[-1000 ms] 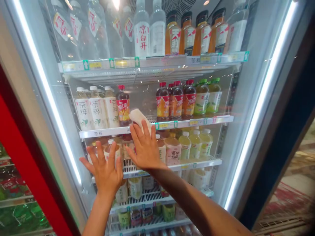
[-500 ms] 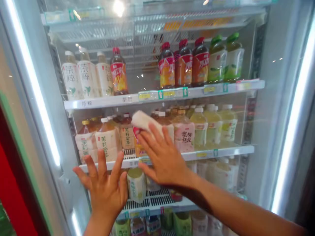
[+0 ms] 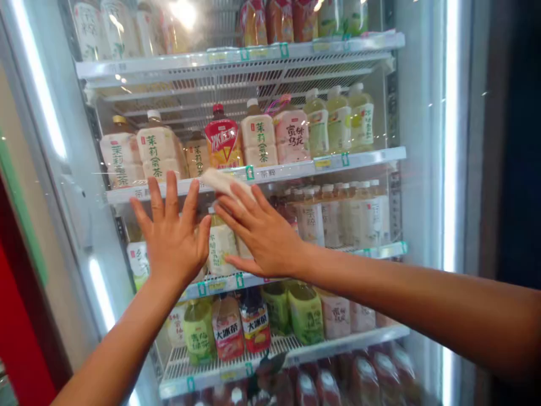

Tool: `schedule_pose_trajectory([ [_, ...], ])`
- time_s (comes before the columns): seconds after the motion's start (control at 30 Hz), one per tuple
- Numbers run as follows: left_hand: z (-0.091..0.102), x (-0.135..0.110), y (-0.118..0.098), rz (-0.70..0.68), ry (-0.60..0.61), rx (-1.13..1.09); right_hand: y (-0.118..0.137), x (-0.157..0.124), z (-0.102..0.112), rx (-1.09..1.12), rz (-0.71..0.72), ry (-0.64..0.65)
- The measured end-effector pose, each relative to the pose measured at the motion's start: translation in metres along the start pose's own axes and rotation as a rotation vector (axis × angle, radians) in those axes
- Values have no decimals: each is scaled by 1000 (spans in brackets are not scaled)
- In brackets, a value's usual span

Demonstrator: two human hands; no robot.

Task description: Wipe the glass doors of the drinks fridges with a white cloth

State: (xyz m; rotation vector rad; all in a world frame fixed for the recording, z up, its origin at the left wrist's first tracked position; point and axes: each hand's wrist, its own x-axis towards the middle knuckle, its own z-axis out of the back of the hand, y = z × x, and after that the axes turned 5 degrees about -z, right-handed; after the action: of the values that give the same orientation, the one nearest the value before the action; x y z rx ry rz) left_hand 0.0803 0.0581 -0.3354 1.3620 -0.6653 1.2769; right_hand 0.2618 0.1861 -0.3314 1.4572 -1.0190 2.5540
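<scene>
Pressing a white cloth (image 3: 222, 181) flat-fingered, long axis slanting up-left, the right hand (image 3: 264, 237) joins the open left hand (image 3: 173, 239) on the glass door (image 3: 422, 169).

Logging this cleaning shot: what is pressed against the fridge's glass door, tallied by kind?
Hands: 2, left hand and right hand, both flat
Cloths: 1, white cloth under the right fingertips
Total: 3

White cloth (image 3: 220, 181), folded into a soft pad, pressed flat against the glass door (image 3: 422, 169) of the drinks fridge, left of centre, partly covered by fingers.
</scene>
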Motion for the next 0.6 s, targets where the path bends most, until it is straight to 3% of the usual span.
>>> schedule_pose_trajectory([
  [0.1, 4, -8, -6, -23, 45, -36, 2, -15, 2, -9, 73, 85],
  [0.23, 10, 2, -20, -112, 43, -53, -27, -14, 17, -89, -382, -97],
  [0.3, 7, 5, -41, -143, 27, -64, -25, -35, 18, -104, -470, -127],
  [0.43, -10, 8, -102, -208, 19, -96, -10, -103, 13, -68, -323, 14],
  [0.5, -18, 14, -129, -239, 11, -108, -26, -116, 17, -79, -329, 19],
  [0.6, -28, 31, -156, -251, -16, -133, -71, -109, 34, -130, -485, -55],
])
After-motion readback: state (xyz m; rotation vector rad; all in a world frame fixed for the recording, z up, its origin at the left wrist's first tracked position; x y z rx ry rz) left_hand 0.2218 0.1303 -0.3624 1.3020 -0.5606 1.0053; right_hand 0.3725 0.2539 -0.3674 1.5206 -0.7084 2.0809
